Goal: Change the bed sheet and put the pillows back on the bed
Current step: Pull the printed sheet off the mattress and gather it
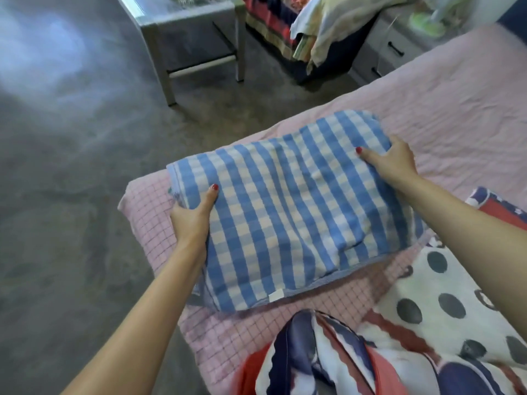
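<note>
Head view, and sweeping from the left: grey carpet (71,166) fills that side, with a metal-framed side table (196,47) standing at the top. Now the left hand (192,218) comes in, thumb on top and fingers tucked underneath, clamped on the left edge of the blue-and-white checked pillow (288,212). That pillow sits on the pink grid-patterned sheet (151,223) near the corner of the bed, raised at its left end by that grip. A small white tag (276,295) shows on the pillow's near hem; no writing can be read on it. Over to the right hand (395,161), thumb laid across the top, fingers wrapped over the far right edge, gripping the same pillow. Down low, a rumpled red, white and navy cover (342,360) with grey dots lies on the bed just beside the pillow's near edge. Top right, a heap of clothes (319,27) and a white drawer unit (393,49) stand beyond the bed.
</note>
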